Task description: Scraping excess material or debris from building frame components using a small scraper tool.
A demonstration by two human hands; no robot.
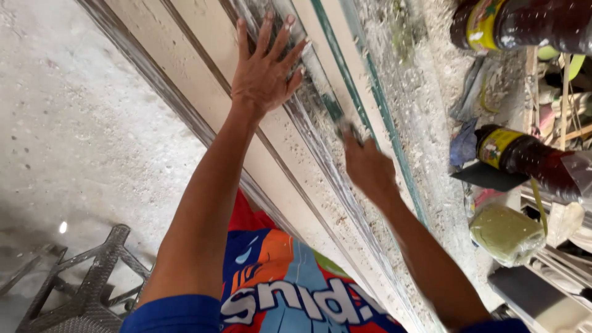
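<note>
Steadying the strip while the brush works

While the left hand (265, 71) lies flat, fingers spread, on the long pale moulding strip (290, 154) across the dusty tabletop (431, 123), the right hand (369, 169) closes around a brush (336, 111). Best, I judge, are even strokes along the groove under steady pressure.

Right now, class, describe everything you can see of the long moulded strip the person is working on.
The long moulded strip is pale cream with dark grooves, and looks like profiled wood or plaster. It lies flat, running diagonally across the dusty bench. Its middle section is smeared with shiny grey-white coating. The left hand presses flat on it; the right hand works a small tool, largely hidden, against it.
</note>
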